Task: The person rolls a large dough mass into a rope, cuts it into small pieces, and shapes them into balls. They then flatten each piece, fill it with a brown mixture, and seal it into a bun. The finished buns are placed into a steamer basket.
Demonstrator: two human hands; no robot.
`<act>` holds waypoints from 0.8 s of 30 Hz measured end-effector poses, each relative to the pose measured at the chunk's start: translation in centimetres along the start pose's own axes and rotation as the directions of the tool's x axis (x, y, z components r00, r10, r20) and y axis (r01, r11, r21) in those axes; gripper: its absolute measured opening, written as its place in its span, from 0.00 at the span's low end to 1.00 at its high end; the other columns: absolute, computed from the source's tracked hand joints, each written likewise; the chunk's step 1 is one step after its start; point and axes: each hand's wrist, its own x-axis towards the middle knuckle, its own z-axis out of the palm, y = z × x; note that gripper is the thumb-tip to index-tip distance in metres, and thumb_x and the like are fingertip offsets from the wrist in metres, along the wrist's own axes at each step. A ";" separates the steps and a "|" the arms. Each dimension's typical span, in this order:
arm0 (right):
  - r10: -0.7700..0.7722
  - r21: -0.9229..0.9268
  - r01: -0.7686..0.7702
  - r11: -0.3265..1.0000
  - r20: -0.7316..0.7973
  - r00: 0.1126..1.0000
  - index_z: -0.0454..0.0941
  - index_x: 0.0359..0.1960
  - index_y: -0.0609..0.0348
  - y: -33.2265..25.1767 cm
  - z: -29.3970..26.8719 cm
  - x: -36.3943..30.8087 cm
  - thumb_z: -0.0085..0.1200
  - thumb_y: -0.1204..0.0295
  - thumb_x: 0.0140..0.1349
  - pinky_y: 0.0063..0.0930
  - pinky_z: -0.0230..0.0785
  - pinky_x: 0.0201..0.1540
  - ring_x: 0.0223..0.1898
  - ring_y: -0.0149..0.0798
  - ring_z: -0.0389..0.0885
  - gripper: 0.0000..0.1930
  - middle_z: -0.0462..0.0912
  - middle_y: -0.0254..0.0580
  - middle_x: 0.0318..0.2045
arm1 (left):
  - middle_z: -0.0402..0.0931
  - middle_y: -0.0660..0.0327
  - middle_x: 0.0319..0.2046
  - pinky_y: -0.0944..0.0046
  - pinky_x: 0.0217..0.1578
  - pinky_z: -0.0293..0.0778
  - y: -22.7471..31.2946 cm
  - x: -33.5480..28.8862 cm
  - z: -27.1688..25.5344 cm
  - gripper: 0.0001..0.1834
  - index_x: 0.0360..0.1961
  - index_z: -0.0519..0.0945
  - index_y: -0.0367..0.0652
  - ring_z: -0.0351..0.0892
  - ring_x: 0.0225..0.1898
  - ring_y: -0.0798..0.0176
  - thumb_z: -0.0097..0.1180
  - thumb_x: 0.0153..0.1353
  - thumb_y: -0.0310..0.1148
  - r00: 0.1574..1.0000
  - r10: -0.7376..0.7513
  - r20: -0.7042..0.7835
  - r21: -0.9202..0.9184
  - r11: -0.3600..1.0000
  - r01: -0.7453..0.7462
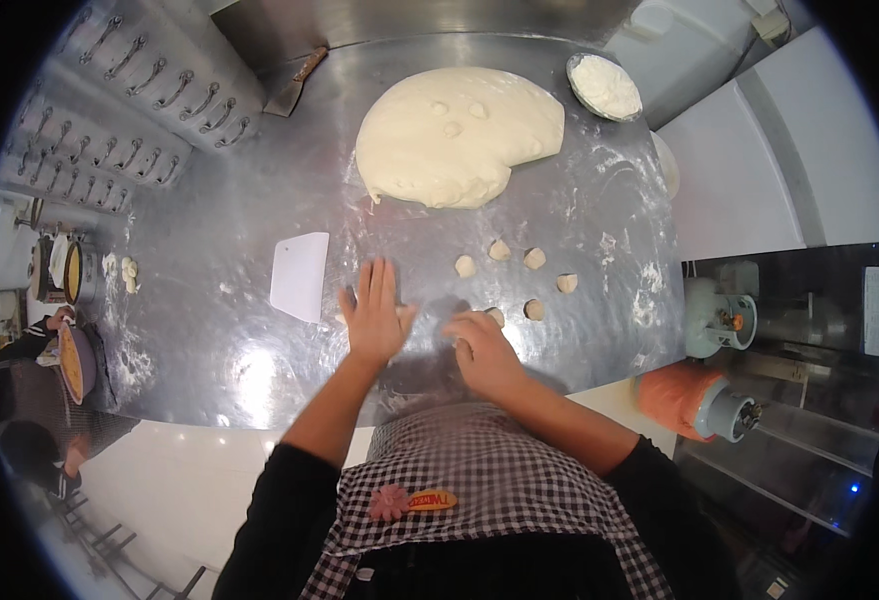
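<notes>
My left hand lies flat on the steel table with its fingers stretched out and the thumb apart. Pale dough shows at the edge of its palm, pressed against the metal. My right hand is a short way to the right, its fingers bent toward the thumb. What they hold, if anything, is hidden. A small dough piece peeks out just beyond its knuckles. Several more cut dough pieces lie scattered farther up and to the right. A white dough scraper rests left of my left hand.
A large mass of dough spreads over the far part of the floured table. A bowl of flour stands far right, a wooden-handled scraper far left. Another person holds a basin at left. Gas cylinders stand right.
</notes>
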 end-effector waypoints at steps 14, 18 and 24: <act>0.287 0.438 -0.531 0.725 0.509 0.811 0.70 0.59 0.62 -1.6 2.6 3.3 0.62 0.61 0.64 0.33 0.72 0.50 0.47 0.37 0.79 0.26 0.80 0.49 0.44 | 0.78 0.48 0.48 0.55 0.49 0.74 0.4 -6.9 -4.1 0.17 0.54 0.73 0.38 0.79 0.50 0.46 0.59 0.64 0.25 0.980 -0.047 0.196 -0.676 0.717 0.170; 0.199 0.370 -0.357 0.857 0.401 0.894 0.69 0.58 0.60 -3.2 2.2 3.7 0.60 0.62 0.66 0.33 0.72 0.51 0.46 0.38 0.79 0.23 0.80 0.47 0.44 | 0.77 0.48 0.42 0.53 0.48 0.74 3.1 -7.1 -6.6 0.20 0.57 0.72 0.38 0.79 0.45 0.45 0.57 0.65 0.25 0.999 0.028 -0.017 -0.708 0.705 -0.031; 0.095 0.400 -0.263 0.878 0.393 0.915 0.73 0.49 0.61 -5.2 -0.1 3.6 0.57 0.63 0.69 0.35 0.73 0.46 0.41 0.39 0.82 0.16 0.82 0.46 0.39 | 0.78 0.45 0.40 0.46 0.41 0.75 3.0 -6.2 -9.3 0.19 0.54 0.73 0.38 0.77 0.41 0.37 0.57 0.62 0.27 0.984 0.150 0.100 -0.498 0.863 -0.081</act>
